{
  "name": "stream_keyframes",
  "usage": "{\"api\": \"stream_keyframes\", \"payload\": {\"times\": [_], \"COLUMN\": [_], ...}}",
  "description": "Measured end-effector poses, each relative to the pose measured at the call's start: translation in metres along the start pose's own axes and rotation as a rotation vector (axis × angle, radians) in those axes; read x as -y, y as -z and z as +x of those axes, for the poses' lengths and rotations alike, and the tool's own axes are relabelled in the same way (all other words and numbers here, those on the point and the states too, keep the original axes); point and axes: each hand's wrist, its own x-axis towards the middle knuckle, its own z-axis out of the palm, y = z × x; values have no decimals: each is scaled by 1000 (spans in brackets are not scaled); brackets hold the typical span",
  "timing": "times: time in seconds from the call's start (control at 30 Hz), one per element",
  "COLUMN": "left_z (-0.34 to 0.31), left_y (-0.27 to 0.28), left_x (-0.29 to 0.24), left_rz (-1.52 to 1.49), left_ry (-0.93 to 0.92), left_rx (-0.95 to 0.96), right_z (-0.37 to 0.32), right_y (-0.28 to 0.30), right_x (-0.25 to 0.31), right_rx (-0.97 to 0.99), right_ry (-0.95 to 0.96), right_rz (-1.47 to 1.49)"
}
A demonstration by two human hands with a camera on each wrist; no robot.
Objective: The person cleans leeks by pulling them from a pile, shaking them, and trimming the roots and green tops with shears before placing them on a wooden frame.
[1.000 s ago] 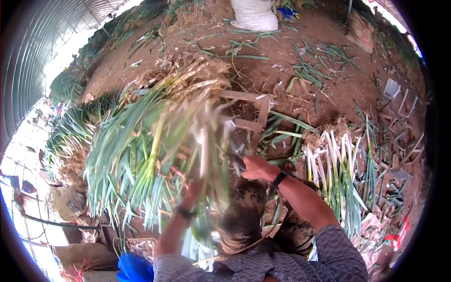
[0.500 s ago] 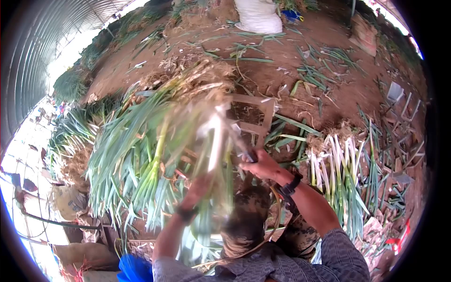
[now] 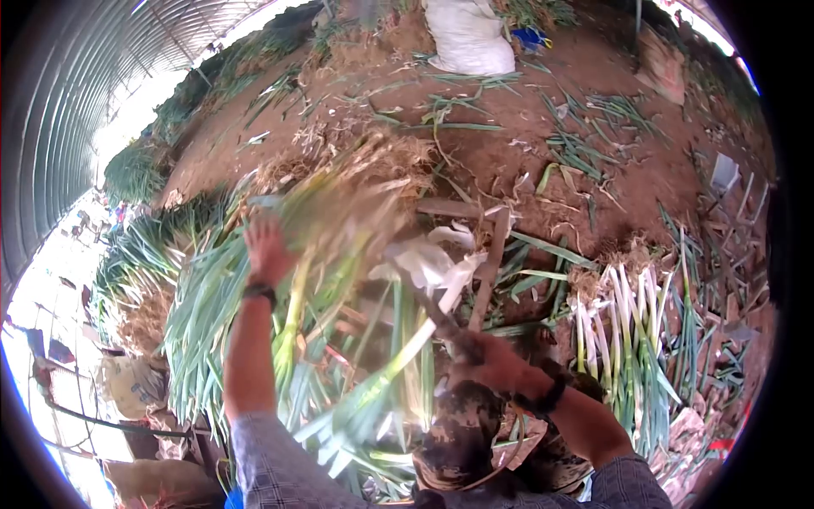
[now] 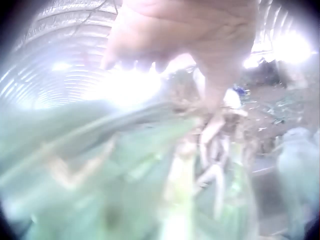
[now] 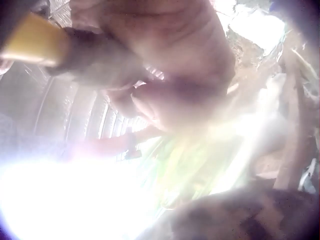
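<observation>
My left hand (image 3: 268, 246) is over a big heap of long green onions (image 3: 208, 293), fingers spread and nothing held. In the left wrist view its thumb side hangs close above the blurred leaves (image 4: 125, 175). One green onion with a bare white stalk (image 3: 420, 339) slants across in front of my knees, leaves toward me. My right hand (image 3: 492, 360) grips a dark hose nozzle (image 3: 437, 316), whose tip overlaps the white stalk in the head view. The right wrist view shows curled fingers round this dark tool, which has a yellow end (image 5: 37, 42).
A wooden frame (image 3: 485, 288) stands ahead, with loose white skins (image 3: 428, 263) beside it. White-stalked green onions (image 3: 623, 314) lie in a row at the right. Farther off are a white sack (image 3: 471, 34) and scattered leaves on the dirt floor (image 3: 356, 93).
My left hand has let go of the white-stalked green onion and moved left and forward to the heap. The stalk now slants near my right hand, which has come slightly nearer my body, still holding the nozzle.
</observation>
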Motion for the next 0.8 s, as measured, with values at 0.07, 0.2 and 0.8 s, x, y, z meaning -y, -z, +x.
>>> {"api": "stream_keyframes", "payload": {"times": [0.07, 0.2, 0.8], "left_z": [28, 40, -104], "left_y": [-1, -26, -21], "left_x": [27, 56, 0], "left_rz": [9, -64, -193], "left_ry": [-19, 121, 36], "left_rx": [110, 256, 465], "right_z": [-6, 0, 36], "right_y": [2, -1, -3], "right_x": [27, 15, 5], "right_rx": [47, 26, -24], "right_ry": [-65, -8, -66], "right_rz": [-253, -112, 34]}}
